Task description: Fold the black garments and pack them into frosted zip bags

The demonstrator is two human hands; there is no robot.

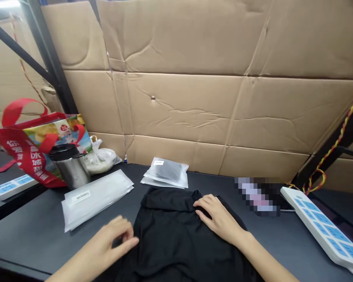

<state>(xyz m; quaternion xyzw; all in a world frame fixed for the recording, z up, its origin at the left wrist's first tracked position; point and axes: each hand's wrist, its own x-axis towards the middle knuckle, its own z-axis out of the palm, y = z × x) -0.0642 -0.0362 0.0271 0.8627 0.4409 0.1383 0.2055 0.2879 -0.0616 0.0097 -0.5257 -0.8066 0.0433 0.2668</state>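
Note:
A black garment lies spread on the dark table in front of me, its top edge folded over into a wrinkled band. Resting on the right end of that band is my right hand, palm down, fingers slightly bent and open. My left hand is at the garment's left edge, fingers loosely curled and thumb stretched out apart from them, holding nothing. Whether its thumb tip touches the cloth is hard to tell. Beyond the garment are flat plastic packets with dark contents. More pale plastic packets with a label lie to the left.
At the back left stand a steel tumbler with a black lid, a red carrier bag and a knotted plastic bag. One power strip lies on the right, another far left. Cardboard walls the back.

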